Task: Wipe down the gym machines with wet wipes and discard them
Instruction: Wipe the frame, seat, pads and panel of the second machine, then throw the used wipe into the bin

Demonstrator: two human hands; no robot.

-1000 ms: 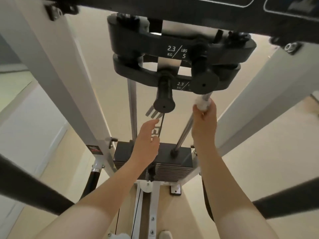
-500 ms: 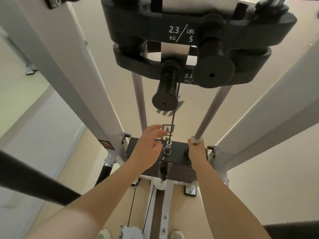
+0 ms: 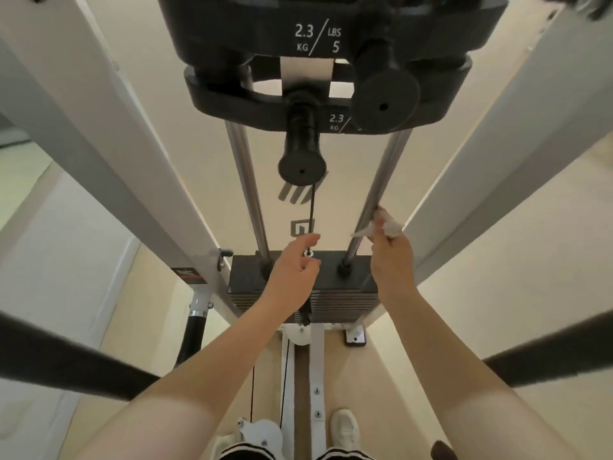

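I look down into a cable weight machine. My right hand [image 3: 391, 257] pinches a crumpled white wet wipe [image 3: 384, 222] beside the right chrome guide rod [image 3: 378, 194], just off its right side near its lower end. My left hand [image 3: 293, 270] hovers over the black weight stack [image 3: 331, 293], fingers loosely curled and empty, next to the thin black cable [image 3: 311, 210] and the left chrome guide rod [image 3: 247, 187]. Two black 2.3 kg add-on weights [image 3: 315, 34] hang overhead.
White frame uprights [image 3: 109, 154] slant down on both sides of the stack. Dark padded bars [image 3: 59, 356] cross the lower left and lower right. A black peg [image 3: 302, 144] points at me. My white shoes [image 3: 345, 429] stand on the beige floor beside the base rail.
My right hand slid the wipe from high on the right rod down to its base, then rose a little and came off the rod. My left hand stayed near the cable.
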